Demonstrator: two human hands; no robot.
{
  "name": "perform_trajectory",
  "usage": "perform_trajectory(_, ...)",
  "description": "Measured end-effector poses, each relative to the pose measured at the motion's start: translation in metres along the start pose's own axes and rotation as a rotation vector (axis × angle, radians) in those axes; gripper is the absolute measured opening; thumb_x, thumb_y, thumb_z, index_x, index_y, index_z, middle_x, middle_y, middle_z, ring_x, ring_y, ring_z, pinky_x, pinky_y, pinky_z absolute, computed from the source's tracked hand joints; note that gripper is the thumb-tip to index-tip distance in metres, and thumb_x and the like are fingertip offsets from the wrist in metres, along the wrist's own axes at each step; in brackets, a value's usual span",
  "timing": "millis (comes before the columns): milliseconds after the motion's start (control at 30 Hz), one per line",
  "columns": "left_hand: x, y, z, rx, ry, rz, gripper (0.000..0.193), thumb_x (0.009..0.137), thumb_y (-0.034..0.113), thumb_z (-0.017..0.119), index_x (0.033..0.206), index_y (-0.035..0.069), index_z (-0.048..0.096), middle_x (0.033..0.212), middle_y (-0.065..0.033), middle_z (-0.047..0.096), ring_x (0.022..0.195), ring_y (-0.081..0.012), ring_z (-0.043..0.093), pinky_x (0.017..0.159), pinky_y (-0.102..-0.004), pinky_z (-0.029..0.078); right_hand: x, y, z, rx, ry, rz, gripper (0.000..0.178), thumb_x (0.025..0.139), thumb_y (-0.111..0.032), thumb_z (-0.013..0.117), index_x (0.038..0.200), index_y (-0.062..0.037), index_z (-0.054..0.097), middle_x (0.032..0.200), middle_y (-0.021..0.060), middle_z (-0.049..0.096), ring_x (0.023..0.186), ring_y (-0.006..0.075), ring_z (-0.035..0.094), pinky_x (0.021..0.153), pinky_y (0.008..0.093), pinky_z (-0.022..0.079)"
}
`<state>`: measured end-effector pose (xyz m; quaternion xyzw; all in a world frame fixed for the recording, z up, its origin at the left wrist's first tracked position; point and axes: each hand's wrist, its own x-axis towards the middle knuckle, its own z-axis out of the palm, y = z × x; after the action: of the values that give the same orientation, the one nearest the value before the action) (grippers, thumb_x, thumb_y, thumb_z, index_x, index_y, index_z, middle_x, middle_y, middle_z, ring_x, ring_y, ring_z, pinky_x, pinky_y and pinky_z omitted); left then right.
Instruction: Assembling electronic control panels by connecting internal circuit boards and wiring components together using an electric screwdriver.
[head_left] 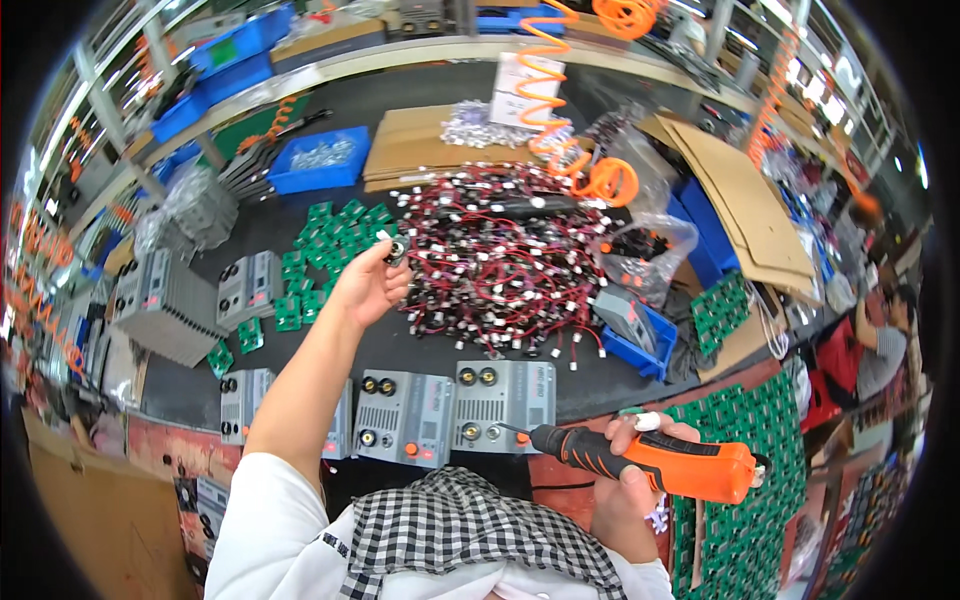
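My left hand (370, 285) is raised over the table beside the wire pile. Its thumb and fingertips pinch a small round black-and-metal connector (397, 251). At the front right, my right hand (640, 455) is wrapped round an orange and black electric screwdriver (700, 470), and a white wrap covers one finger. The screwdriver's bit points left, over the right-hand grey panel (535, 395). A second grey panel (430, 405), with black round sockets and an orange knob, lies to its left. Further left, another grey panel (230, 405) is partly covered by my left arm.
A tangled pile of red and black wires with white plugs (500, 270) fills the middle. Green circuit boards (350, 225) lie left of it; more boards (740, 430) cover the right. Stacked grey panels (165, 310), a blue bin (285, 180) and cardboard (405, 140) stand around. Orange coiled hoses (610, 182) hang above.
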<state>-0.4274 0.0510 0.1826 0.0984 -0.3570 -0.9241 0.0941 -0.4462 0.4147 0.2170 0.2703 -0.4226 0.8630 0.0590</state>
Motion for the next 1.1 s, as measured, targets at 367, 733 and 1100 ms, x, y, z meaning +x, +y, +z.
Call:
perform_trajectory(367,-0.089,-0.004,-0.148,0.193,0.483,-0.07,0.015,0.088,0.028,0.047,0.086,0.013,0.044,0.062,0.0007,0.042,0.049,-0.0073,0.034,0.042,-0.0199,0.025,-0.042,0.009,0.079,-0.046,-0.145,0.094,0.055,0.062,-0.02,0.066,0.108,-0.009,0.039,0.094,0.0083,0.048,0.071,0.0173,0.051,0.069,0.0357,0.045)
perform_trajectory(733,-0.145,0.013,-0.151,0.223,0.409,0.277,0.046,0.089,0.017,0.046,0.128,0.009,0.024,0.069,-0.0022,0.046,0.054,-0.007,0.037,0.047,-0.02,0.03,-0.072,0.006,0.139,-0.069,-0.159,0.086,0.056,0.062,-0.021,0.066,0.11,-0.0082,0.039,0.093,0.0073,0.048,0.071,0.0168,0.049,0.069,0.0336,0.043)
perform_trajectory(1100,-0.243,0.039,-0.112,-0.078,0.295,0.443,0.017,0.079,0.006,0.06,0.089,0.007,0.046,0.076,-0.0068,0.056,0.052,-0.0059,0.041,0.046,-0.0186,0.032,-0.087,0.014,0.193,0.049,-0.297,0.086,0.056,0.062,-0.016,0.066,0.112,-0.0091,0.04,0.097,0.0062,0.048,0.072,0.0163,0.049,0.07,0.0331,0.042)
